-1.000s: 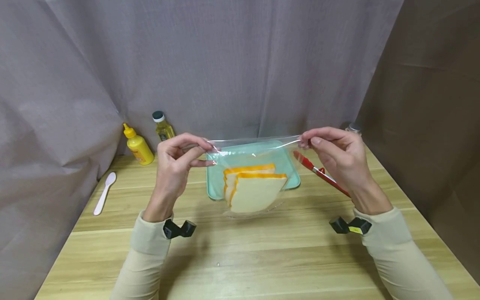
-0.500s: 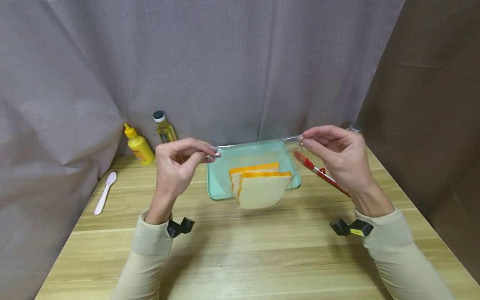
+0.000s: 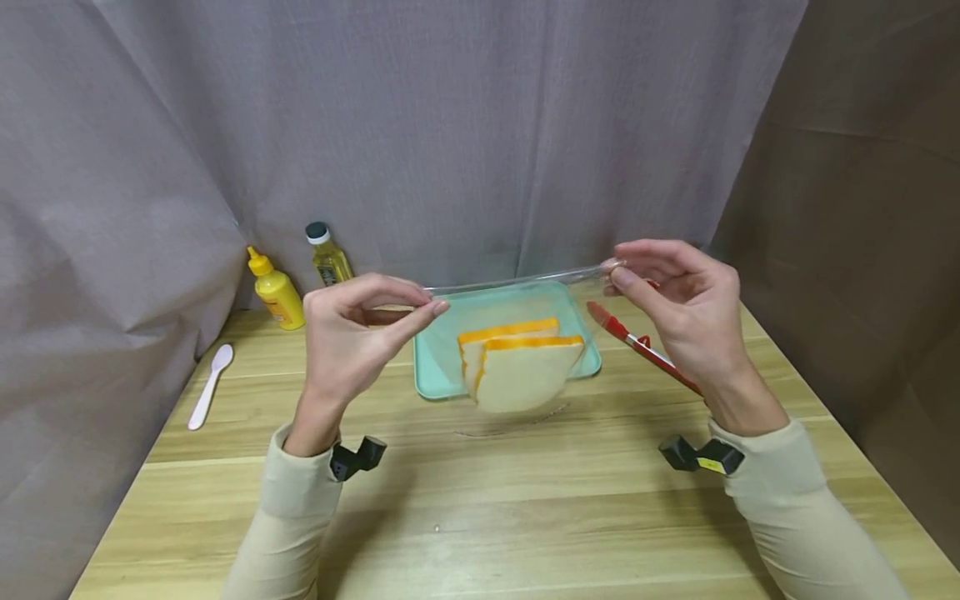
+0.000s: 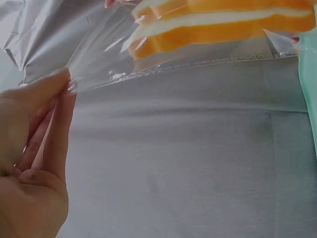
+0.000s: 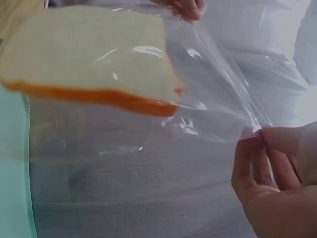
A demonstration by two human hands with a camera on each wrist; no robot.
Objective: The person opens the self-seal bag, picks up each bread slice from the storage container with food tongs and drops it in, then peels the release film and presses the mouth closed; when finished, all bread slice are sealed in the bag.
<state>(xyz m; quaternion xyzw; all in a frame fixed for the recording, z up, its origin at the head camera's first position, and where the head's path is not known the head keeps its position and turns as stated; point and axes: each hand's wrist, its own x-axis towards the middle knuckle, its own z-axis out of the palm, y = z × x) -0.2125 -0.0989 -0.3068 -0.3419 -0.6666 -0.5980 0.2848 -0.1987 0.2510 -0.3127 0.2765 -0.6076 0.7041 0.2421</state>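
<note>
Two bread slices with orange crusts sit overlapping inside a clear plastic bag. My left hand pinches one top corner of the bag between thumb and forefinger. At the opposite top corner, my right hand pinches the film the same way. The bag's top edge is stretched in a line between the hands, a little higher on the right. Its curved bottom edge hangs over the wooden table in the head view. Behind it lies a mint-green tray, partly covered by the bread.
To the left stand a yellow squeeze bottle and a dark-capped oil bottle. A pale spoon lies near the table's left edge. Right of the tray is a red-handled utensil. Grey curtain hangs behind the table.
My left hand has shifted its hold; its thumb and forefinger have come together on the bag's corner. The bag's mouth has drawn into a narrow line. My right hand has risen slightly.
</note>
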